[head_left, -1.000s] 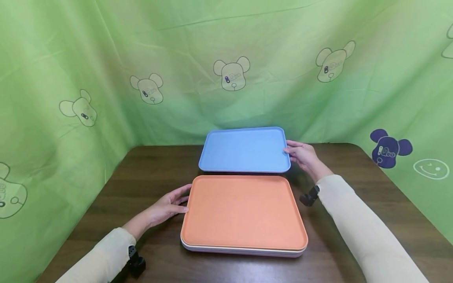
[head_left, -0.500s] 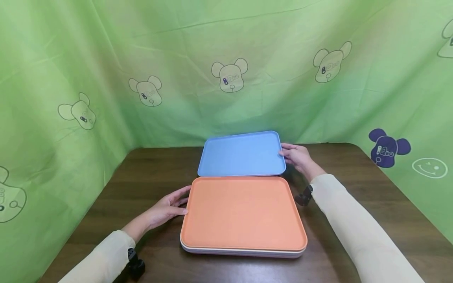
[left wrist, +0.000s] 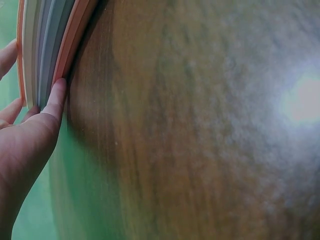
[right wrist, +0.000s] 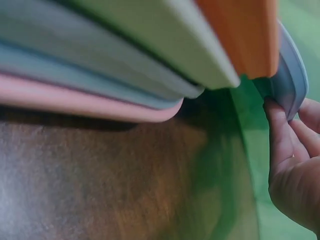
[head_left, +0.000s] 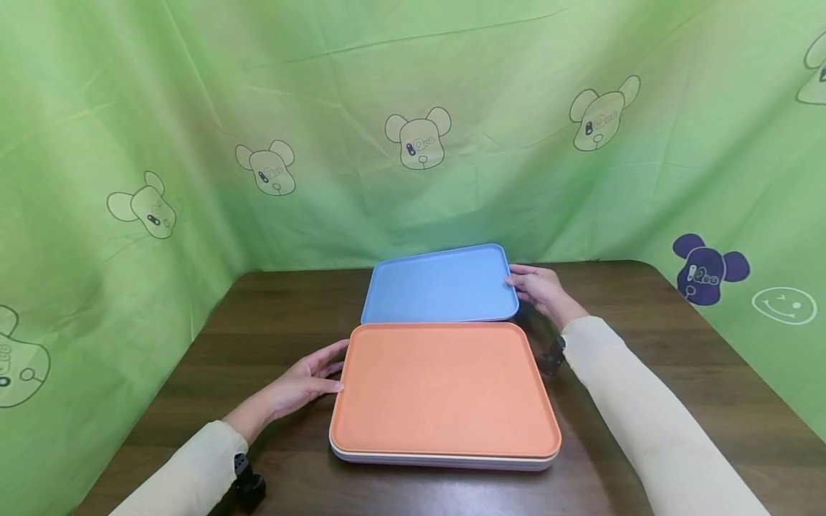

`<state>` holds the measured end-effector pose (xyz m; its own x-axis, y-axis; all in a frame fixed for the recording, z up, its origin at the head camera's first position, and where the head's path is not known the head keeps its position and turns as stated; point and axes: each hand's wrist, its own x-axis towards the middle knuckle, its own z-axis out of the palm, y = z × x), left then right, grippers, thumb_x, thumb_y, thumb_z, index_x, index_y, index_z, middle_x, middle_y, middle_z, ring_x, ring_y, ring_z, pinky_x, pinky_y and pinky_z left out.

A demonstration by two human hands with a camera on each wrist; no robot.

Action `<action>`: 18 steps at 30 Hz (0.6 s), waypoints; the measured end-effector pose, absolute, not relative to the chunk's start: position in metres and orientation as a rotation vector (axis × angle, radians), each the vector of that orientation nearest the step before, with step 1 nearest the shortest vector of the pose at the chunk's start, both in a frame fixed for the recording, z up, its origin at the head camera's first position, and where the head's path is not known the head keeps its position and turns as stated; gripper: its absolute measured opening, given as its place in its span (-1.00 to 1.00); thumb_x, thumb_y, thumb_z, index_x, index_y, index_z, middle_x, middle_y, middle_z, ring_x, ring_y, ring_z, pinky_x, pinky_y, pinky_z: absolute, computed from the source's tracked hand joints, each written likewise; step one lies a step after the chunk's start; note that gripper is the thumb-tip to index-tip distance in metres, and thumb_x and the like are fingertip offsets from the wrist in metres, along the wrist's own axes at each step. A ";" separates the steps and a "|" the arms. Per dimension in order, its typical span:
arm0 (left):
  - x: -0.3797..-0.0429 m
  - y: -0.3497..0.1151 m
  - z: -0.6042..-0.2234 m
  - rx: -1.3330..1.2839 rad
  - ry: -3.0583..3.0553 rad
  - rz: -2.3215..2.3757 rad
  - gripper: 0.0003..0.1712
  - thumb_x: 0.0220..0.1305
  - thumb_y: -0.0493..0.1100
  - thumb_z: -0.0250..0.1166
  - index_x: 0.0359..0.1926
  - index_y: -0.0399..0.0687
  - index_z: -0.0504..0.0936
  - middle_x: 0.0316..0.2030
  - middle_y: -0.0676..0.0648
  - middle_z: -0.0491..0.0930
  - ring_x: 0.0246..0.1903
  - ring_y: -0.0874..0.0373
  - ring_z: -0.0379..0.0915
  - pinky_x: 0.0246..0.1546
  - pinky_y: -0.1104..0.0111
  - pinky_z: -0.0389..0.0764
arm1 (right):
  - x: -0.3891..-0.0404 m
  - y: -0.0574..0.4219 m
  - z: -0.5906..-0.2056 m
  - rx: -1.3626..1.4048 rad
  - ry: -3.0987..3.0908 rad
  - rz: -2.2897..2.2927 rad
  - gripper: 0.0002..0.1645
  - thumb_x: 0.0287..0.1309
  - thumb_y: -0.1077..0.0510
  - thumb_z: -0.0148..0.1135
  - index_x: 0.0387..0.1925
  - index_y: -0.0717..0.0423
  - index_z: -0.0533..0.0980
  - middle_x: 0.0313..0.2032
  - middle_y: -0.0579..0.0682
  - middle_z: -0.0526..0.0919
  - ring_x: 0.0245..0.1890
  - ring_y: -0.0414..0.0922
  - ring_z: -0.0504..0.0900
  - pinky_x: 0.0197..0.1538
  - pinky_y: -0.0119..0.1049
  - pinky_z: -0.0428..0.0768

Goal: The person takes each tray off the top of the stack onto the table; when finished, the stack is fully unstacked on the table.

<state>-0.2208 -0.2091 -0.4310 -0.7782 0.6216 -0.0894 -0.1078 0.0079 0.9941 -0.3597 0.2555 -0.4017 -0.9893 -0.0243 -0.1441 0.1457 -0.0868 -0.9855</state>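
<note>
In the head view, an orange tray (head_left: 445, 390) tops a stack of several trays lying flat on the table. My left hand (head_left: 306, 383) rests against the stack's left side, its fingers fairly straight; the left wrist view shows fingertips along the layered tray edges (left wrist: 44, 55), with a pink one lowest. Behind the stack is a blue tray (head_left: 439, 285), slightly skewed, its near edge meeting the orange tray's far edge. My right hand (head_left: 542, 290) pinches the blue tray's right edge, thumb on top. In the right wrist view that hand (right wrist: 295, 155) grips the blue tray's corner (right wrist: 295, 75).
The dark wooden table (head_left: 193, 401) extends to both sides of the stack. A green curtain (head_left: 413, 193) with printed bear heads hangs right behind the table and along its sides. Small black wrist cameras (head_left: 248, 484) hang from both sleeves.
My right hand has drawn the blue tray nearer and a little left, its right side swinging, closing the gap to the orange tray. The left hand and the stack have barely moved.
</note>
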 end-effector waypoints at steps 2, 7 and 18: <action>-0.220 -0.208 -0.431 0.531 1.763 1.827 -0.05 0.27 -0.40 0.24 0.53 -0.17 -0.11 0.50 -0.24 -0.15 0.44 -0.18 -0.14 0.16 0.26 0.41 | -0.359 0.256 -0.403 0.152 2.040 -2.222 -0.30 0.28 0.37 0.16 0.39 0.40 0.15 -0.49 -0.27 0.68 -0.46 -0.34 0.67 -0.27 -0.44 0.62; -0.220 -0.208 -0.431 0.533 1.761 1.830 -0.05 0.27 -0.41 0.24 0.53 -0.16 -0.11 0.50 -0.24 -0.15 0.43 -0.18 -0.13 0.16 0.26 0.42 | -0.358 0.257 -0.406 0.171 2.031 -2.214 -0.31 0.28 0.36 0.17 0.38 0.40 0.17 -0.49 -0.24 0.69 -0.45 -0.32 0.68 -0.25 -0.44 0.62; -0.221 -0.209 -0.430 0.533 1.767 1.821 -0.05 0.28 -0.39 0.24 0.53 -0.16 -0.11 0.50 -0.24 -0.15 0.44 -0.17 -0.14 0.17 0.26 0.41 | -0.354 0.260 -0.408 0.088 2.054 -2.135 -0.26 0.24 0.47 0.10 0.40 0.42 0.09 0.06 0.19 0.60 -0.37 -0.32 0.66 -0.18 -0.41 0.62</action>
